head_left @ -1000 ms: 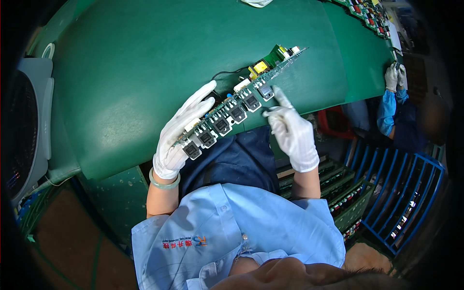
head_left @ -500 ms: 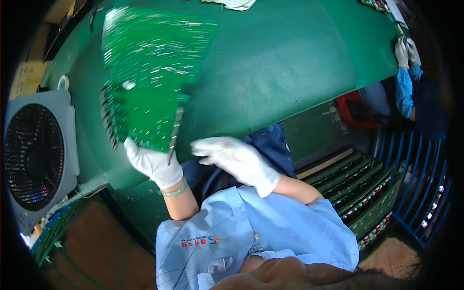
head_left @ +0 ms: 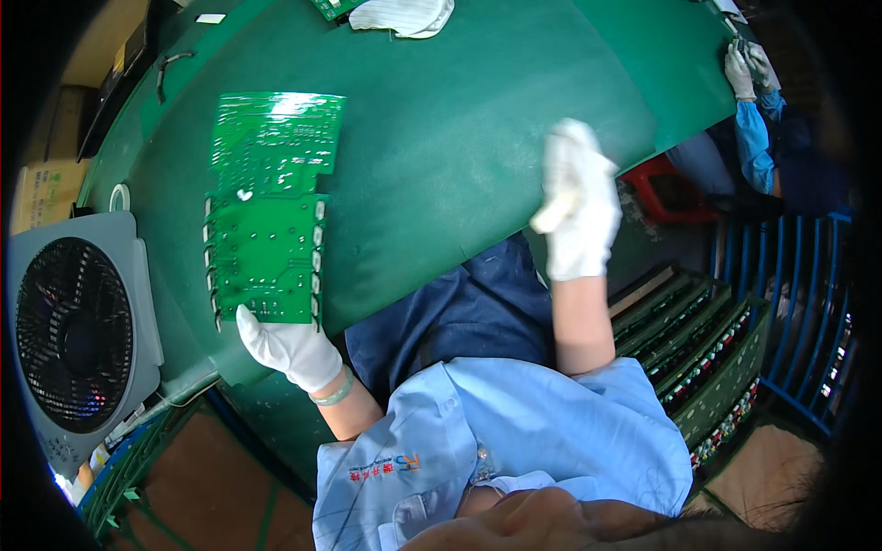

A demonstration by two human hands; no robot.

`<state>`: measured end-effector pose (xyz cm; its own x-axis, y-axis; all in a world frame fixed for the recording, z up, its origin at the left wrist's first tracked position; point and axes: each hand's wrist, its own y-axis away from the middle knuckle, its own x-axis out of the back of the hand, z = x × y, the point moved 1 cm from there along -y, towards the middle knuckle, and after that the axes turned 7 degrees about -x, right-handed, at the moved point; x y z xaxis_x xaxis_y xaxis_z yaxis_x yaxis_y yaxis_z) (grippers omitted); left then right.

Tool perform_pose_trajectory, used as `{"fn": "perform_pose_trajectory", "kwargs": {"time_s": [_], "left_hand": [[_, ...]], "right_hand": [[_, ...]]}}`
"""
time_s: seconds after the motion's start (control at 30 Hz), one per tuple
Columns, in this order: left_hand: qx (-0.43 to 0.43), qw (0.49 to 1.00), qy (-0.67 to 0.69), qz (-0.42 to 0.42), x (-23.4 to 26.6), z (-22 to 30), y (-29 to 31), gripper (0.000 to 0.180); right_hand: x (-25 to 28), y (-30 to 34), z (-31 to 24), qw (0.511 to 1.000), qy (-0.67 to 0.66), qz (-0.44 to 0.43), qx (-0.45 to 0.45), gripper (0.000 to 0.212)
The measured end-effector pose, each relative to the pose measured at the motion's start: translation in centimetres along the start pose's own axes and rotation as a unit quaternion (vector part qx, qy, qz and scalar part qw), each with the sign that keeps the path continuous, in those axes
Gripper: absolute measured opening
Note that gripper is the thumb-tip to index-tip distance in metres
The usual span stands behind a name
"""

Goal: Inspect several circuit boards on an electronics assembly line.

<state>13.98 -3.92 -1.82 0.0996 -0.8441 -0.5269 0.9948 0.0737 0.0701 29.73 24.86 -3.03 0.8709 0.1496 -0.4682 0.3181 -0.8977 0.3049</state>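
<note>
A green circuit board (head_left: 266,239) is tilted up over the left part of the table, with a row of metal-coloured parts along each long side of its lower half. My left hand (head_left: 294,354), in a white glove, grips the board by its near edge, the thumb on the face towards me. Off to the right, my white-gloved right hand (head_left: 581,207) is raised near the table's front edge, apart from the board. It is slightly blurred, fingers stretched out and thumb apart, and I see nothing in it.
A grey fan (head_left: 78,321) stands at the left. The green table (head_left: 441,147) bears a white glove (head_left: 402,16) and part of another board (head_left: 335,7) at the far edge. Racked boards (head_left: 694,358) stand right of me, near a red stool (head_left: 669,193). A co-worker's gloved hands (head_left: 746,69) are far right.
The board has stopped blurring and stands straighter in my left hand, which has shifted slightly nearer. My right hand has swung away from beside the board, up and to the right.
</note>
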Motion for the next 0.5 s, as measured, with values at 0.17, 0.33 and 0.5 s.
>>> {"fn": "perform_pose_trajectory", "kwargs": {"time_s": [0.17, 0.33, 0.5], "left_hand": [[0.108, 0.985, 0.121, -0.066, -1.8, -1.0, 1.7, 0.047], [0.138, 0.972, 0.136, -0.131, -3.6, -1.1, 4.8, 0.048], [0.14, 0.93, 0.05, -0.336, -3.7, -3.1, 8.2, 0.064]], "right_hand": [[6.6, 1.4, -3.2, 0.962, 0.06, 0.089, 0.25, 0.043], [1.2, 6.6, -1.2, 0.955, 0.256, -0.141, -0.061, 0.046], [-1.9, 9.7, 2.0, 0.899, 0.204, -0.347, -0.174, 0.064]]}}
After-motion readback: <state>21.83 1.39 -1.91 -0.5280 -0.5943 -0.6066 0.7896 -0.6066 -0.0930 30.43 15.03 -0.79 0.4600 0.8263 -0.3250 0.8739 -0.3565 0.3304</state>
